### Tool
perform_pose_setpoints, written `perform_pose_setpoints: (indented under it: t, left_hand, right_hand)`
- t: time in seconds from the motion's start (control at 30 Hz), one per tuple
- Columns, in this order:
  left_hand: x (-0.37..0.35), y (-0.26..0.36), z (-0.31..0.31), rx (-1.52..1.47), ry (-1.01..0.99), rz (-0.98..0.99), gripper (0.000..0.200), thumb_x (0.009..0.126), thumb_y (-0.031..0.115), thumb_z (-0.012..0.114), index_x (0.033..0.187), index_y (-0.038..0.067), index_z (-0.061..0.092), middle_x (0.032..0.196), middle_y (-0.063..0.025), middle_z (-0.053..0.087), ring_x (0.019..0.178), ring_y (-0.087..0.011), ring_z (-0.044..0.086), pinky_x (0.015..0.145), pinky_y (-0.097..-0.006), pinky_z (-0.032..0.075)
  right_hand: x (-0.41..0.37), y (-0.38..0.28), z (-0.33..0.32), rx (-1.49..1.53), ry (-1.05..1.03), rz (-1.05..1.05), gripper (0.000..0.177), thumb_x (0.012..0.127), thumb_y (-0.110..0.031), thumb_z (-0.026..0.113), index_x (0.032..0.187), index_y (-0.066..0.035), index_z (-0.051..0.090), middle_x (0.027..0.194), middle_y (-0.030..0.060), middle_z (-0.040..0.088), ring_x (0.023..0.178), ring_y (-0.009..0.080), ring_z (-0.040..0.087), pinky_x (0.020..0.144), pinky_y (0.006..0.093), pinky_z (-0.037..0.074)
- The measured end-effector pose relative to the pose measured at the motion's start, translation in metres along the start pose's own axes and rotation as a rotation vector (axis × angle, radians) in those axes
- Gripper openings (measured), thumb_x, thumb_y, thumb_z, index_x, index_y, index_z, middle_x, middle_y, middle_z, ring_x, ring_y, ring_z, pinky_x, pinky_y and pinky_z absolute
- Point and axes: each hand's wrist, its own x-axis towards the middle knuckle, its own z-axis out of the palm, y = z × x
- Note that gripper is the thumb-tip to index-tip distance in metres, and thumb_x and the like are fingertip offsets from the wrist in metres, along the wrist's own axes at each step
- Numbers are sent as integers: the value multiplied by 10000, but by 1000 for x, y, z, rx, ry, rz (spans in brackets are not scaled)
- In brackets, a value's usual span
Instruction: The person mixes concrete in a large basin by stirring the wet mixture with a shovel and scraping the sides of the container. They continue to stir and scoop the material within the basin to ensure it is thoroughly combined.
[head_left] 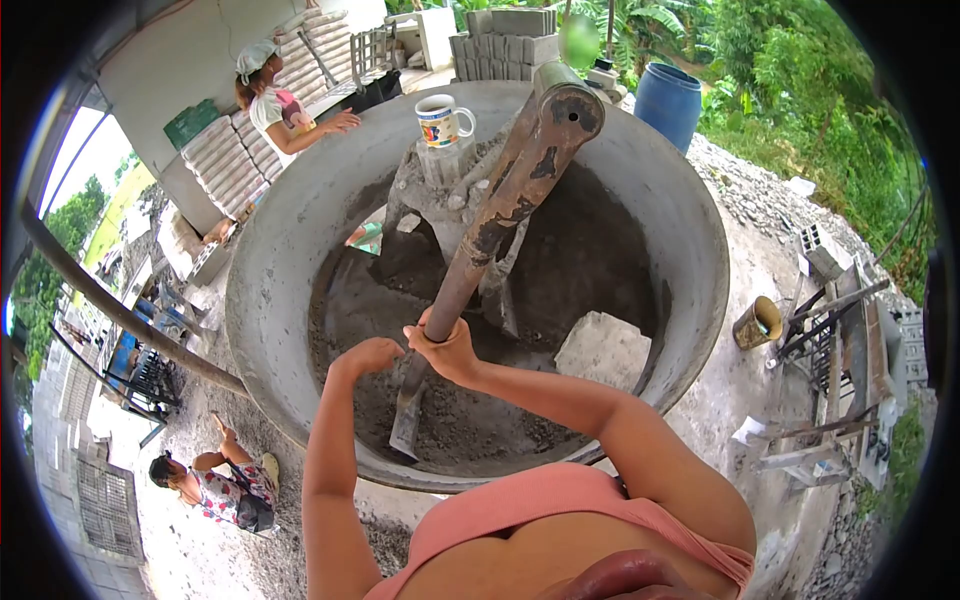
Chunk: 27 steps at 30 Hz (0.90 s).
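Note:
A large round mixing pan (690,220) holds grey, crumbly mix (590,250). Across it slants a rusty steel mixer arm (500,215), with a flat paddle (405,425) low at its near end. My right hand (450,352) is wrapped round the lower part of this arm. Just left of it, my left hand (368,356) is bent over with its fingers curled in; what they hold, if anything, is hidden. On the central hub (437,190) stands a printed mug (440,122) with a dark drink inside. A pale, flat slab (603,350) lies in the pan at the right.
A person in a white cap (275,105) has a hand at the pan's far rim. Another person (225,490) is low down at the left. Stacked bags (225,165), concrete blocks (505,45), a blue barrel (668,105) and a rusty can (758,322) stand around.

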Motion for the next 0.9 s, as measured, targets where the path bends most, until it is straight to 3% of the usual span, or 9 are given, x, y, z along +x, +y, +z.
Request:
perform_pose_setpoints:
  t: [0.07, 0.4, 0.5, 0.57, 0.67, 0.9]
  left_hand:
    - [3, -2, 2, -143, 38, -78, 290, 812, 42, 545, 1096, 75, 594, 1119, -114, 580, 1048, -294, 534, 866, -395, 439]
    - [1, -2, 1, -165, 40, -94, 252, 837, 65, 519, 1072, 76, 609, 1137, -104, 579, 1040, -289, 543, 873, -395, 436]
    - [1, -6, 1, -59, -10, -19, 268, 852, 153, 489, 1073, 90, 627, 1088, -115, 605, 1003, -275, 564, 864, -380, 438]
    - [1, -5, 2, -137, -34, -146, 335, 856, 255, 443, 1078, 105, 644, 1031, -121, 631, 951, -255, 583, 848, -361, 445]
    - [11, -20, 7, -181, -34, -160, 396, 844, 331, 421, 1080, 113, 653, 1002, -119, 644, 916, -235, 590, 829, -348, 453]
    - [6, -11, 4, -169, -47, -179, 378, 859, 306, 424, 1107, 112, 634, 1037, -115, 636, 935, -230, 590, 820, -348, 462]
  right_hand:
    - [0, 0, 1, 9, 4, -10, 174, 810, -99, 667, 779, -67, 499, 598, -10, 548, 568, 35, 526, 485, 222, 417]
    - [0, 5, -1, 8, -2, 30, 168, 811, -96, 664, 810, -61, 499, 632, 7, 576, 597, 54, 562, 509, 221, 445]
    - [1, 10, -2, -28, 2, 26, 171, 811, -97, 664, 817, -59, 498, 646, 11, 582, 609, 56, 569, 516, 222, 450]
    - [1, 14, -2, -48, 5, 13, 173, 809, -96, 665, 822, -59, 497, 652, 13, 584, 612, 56, 569, 517, 222, 450]
    - [1, 14, -2, -53, -1, 7, 180, 807, -96, 668, 831, -59, 494, 652, 13, 583, 613, 57, 568, 519, 221, 449]
    - [0, 13, -2, -43, 0, 21, 191, 805, -108, 672, 835, -61, 490, 654, 13, 581, 615, 58, 568, 518, 225, 448]
